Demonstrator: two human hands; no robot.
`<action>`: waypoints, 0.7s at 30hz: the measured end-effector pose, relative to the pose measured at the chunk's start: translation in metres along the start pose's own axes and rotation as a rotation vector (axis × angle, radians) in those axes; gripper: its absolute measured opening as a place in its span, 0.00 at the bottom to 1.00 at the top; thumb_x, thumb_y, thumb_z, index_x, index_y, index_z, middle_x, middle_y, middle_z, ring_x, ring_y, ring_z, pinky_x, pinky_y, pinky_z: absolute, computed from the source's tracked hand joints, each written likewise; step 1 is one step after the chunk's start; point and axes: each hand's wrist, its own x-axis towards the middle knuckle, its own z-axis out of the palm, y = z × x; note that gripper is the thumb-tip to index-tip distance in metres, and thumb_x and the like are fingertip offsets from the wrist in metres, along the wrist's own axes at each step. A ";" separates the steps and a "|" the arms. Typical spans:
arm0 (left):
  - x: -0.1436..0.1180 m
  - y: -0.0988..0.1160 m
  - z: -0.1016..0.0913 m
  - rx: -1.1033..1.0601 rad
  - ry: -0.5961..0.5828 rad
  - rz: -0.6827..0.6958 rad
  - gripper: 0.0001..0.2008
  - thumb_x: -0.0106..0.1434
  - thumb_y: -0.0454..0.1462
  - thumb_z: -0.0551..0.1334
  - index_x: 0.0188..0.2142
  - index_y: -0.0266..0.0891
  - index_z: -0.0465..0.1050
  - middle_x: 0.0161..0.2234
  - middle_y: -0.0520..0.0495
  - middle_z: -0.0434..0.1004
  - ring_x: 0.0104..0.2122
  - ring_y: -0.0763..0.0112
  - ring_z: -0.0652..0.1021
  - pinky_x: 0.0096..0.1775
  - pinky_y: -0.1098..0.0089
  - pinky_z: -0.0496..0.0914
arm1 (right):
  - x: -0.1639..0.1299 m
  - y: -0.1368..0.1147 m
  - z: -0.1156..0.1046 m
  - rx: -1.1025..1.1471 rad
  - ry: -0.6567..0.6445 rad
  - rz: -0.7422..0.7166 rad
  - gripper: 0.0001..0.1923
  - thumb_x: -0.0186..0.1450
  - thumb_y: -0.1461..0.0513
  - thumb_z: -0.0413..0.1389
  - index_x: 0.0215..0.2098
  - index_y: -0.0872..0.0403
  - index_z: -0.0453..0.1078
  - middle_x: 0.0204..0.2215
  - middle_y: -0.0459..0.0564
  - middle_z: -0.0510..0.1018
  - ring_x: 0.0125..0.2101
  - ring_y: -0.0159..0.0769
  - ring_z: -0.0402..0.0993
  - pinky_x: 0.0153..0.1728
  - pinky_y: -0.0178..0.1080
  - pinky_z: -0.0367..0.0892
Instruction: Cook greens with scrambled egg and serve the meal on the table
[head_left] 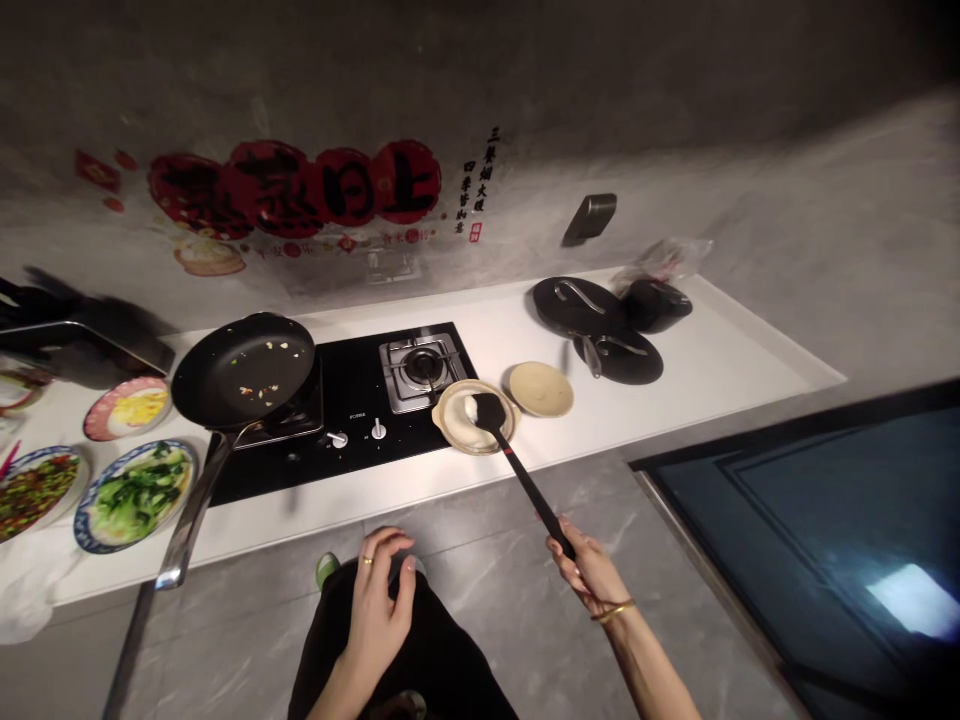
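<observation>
Both forearms are bare, with no sleeves in sight; the left hand (379, 600) wears a thin gold-coloured ring on one finger, and its nails are short and pale; the right hand (589, 570) carries a slim gold-coloured bangle at the wrist; below the arms the person wears a dark, black-looking garment; a green shoe tip shows beside it on the floor.

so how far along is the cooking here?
Done, by the look of it: three plated dishes, including greens, sit left of the stove, and the frying pan holds only scraps. In hand: the right hand has its grip on a black spatula, whose blade is in the clay pot. The left hand is idle. Left: cannot tell.
</observation>
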 end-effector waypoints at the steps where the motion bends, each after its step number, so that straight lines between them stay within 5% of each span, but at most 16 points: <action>1: 0.000 0.000 0.000 -0.003 -0.004 -0.003 0.08 0.62 0.34 0.53 0.40 0.41 0.69 0.42 0.43 0.71 0.44 0.64 0.74 0.43 0.63 0.70 | -0.001 -0.001 -0.002 -0.003 0.014 -0.010 0.25 0.42 0.46 0.62 0.26 0.53 0.59 0.15 0.37 0.61 0.11 0.16 0.40 0.10 0.24 0.34; 7: 0.000 -0.005 -0.001 -0.033 0.037 -0.003 0.08 0.62 0.33 0.54 0.40 0.41 0.68 0.42 0.42 0.70 0.44 0.64 0.73 0.44 0.63 0.70 | -0.016 -0.026 0.000 -0.138 0.018 -0.080 0.26 0.46 0.42 0.58 0.19 0.54 0.57 0.14 0.38 0.60 0.10 0.16 0.40 0.10 0.26 0.35; 11: 0.002 -0.008 -0.011 -0.048 0.115 -0.031 0.09 0.62 0.32 0.53 0.40 0.40 0.68 0.42 0.42 0.70 0.44 0.65 0.73 0.44 0.63 0.70 | -0.026 -0.059 0.034 -0.304 -0.104 -0.116 0.27 0.51 0.40 0.54 0.17 0.55 0.59 0.10 0.36 0.51 0.11 0.18 0.38 0.11 0.27 0.35; 16: 0.001 -0.022 -0.043 -0.030 0.255 -0.092 0.09 0.62 0.32 0.52 0.40 0.41 0.67 0.41 0.42 0.70 0.44 0.65 0.73 0.44 0.62 0.70 | -0.022 -0.089 0.143 -0.377 -0.346 -0.192 0.25 0.52 0.42 0.55 0.21 0.55 0.60 0.15 0.40 0.61 0.12 0.18 0.40 0.10 0.27 0.36; 21: -0.016 -0.058 -0.085 0.039 0.423 -0.200 0.09 0.62 0.33 0.53 0.41 0.41 0.67 0.43 0.42 0.69 0.46 0.64 0.72 0.45 0.61 0.69 | 0.004 -0.074 0.278 -0.437 -0.563 -0.292 0.25 0.52 0.41 0.54 0.23 0.54 0.60 0.17 0.41 0.64 0.12 0.18 0.44 0.11 0.27 0.39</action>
